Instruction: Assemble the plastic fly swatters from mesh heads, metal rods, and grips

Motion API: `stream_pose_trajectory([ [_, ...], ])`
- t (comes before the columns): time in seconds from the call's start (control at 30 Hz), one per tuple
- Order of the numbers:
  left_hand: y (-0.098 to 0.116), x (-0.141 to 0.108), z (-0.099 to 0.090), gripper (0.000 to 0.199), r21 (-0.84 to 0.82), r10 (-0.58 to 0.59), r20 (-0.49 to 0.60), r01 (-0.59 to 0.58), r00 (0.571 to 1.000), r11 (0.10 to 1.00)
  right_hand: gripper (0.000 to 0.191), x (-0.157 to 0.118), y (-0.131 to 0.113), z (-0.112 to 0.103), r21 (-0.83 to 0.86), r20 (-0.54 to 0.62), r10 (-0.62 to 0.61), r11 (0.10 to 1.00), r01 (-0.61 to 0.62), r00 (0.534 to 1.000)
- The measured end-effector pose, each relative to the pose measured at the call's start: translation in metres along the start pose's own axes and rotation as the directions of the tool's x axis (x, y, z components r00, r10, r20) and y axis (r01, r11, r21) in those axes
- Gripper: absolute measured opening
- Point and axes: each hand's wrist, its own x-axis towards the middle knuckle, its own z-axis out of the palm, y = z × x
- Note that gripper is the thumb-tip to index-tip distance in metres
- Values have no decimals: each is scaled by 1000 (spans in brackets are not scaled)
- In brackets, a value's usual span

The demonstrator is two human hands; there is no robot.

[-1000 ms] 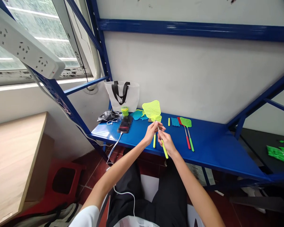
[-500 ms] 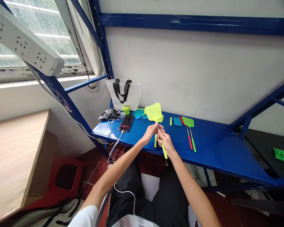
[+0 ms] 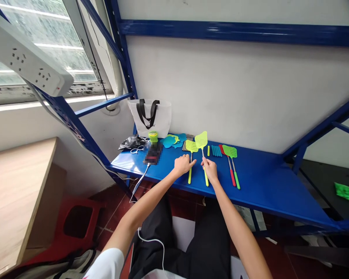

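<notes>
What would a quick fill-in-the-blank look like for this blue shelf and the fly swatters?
The tote bag on the blue shelf has ____ handles. The fly swatter under the right hand is ____. The stool on the floor is ____.

Answers: black; yellow-green; red.

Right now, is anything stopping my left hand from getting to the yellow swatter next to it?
No, nothing visible stands in the way. Your left hand is right up against the swatter, and both are over the blue shelf.
</notes>
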Motion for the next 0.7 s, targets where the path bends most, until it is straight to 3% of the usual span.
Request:
stream_pose_trajectory([
  [0.13,11,12,5,31,101,-2,53,-3,999,995,76,-3,6,4,-79,-66,-46,996,41,997],
  [0.23,5,10,1,32,97,-10,38,7,999,995,73,-5,6,3,-93,-113,-47,995,36,992],
  [0.43,-30,-6,-24,36,-95,37,-199,-57,979,994,64,-5,0,13,-240,-134,-46,971,12,990],
  [0.57,-39,-14,-38,41,-263,88,-342,-185,936,947,53,-6,-13,36,-516,-60,-4,856,-28,998],
  [0.7,-34,-16,-39,46,-330,124,-328,-237,936,914,43,-9,-24,52,-717,59,22,697,27,998],
])
